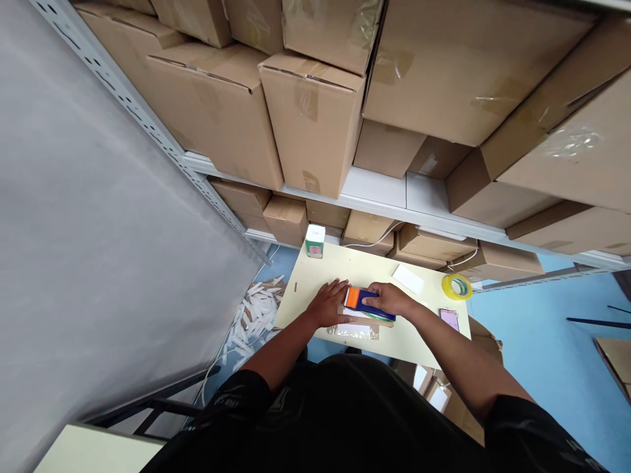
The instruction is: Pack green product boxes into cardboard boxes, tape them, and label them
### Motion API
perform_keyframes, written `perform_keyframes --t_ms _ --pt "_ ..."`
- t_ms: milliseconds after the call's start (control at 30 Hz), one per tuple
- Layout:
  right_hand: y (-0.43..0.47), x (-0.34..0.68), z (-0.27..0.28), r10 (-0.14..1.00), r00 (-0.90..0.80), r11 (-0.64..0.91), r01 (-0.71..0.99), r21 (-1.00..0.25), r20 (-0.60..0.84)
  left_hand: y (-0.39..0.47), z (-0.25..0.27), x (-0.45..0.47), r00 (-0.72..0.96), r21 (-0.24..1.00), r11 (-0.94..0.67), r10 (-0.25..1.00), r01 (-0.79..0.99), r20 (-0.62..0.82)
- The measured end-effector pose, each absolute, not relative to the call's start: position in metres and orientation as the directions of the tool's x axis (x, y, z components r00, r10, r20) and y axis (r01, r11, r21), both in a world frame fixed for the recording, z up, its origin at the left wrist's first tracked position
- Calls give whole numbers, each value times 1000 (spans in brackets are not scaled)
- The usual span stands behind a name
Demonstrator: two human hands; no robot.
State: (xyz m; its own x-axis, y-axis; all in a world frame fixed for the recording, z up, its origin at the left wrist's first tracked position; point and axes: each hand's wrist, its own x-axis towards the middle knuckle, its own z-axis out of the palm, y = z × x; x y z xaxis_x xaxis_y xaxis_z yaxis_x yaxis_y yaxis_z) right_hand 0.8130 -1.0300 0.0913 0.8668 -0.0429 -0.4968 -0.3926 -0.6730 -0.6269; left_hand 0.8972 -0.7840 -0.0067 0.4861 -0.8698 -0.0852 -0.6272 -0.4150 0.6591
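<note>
One blue-and-orange item (pixel 359 295), lower centre, is being pinched by the right hand (pixel 389 299), best held level now, with the left hand (pixel 327 306) spread beside it.

Single head cam, wide view, fwd & down, nr table (pixel 355 261).

The place looked like a storeroom with a packing table (pixel 320 272): taped cardboard boxes (pixel 315 128) crowded metal shelving (pixel 419 220), a roll of yellow tape (pixel 447 286) sat at the table's far right corner, and an apparent tape dispenser (pixel 359 300) showed near its front edge
</note>
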Motion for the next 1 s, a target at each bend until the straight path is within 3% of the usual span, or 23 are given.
perform_keyframes --t_ms 433,633,867,1000 --pt "-1072 779 103 -48 831 -646 -449 -617 -555 -791 0 894 455 588 -438 -881 -679 -131" --pt "-1110 759 105 -91 809 -674 -480 -562 -581 -789 1 895 469 588 -442 -875 -678 -118" --pt "-1185 704 100 -162 737 -604 -600 -524 -657 -787 3 896 466 574 -449 -876 -685 -128" --pt "-1203 693 90 -194 724 -673 -589 -447 -662 -786 1 898 456 555 -448 -880 -701 -135"
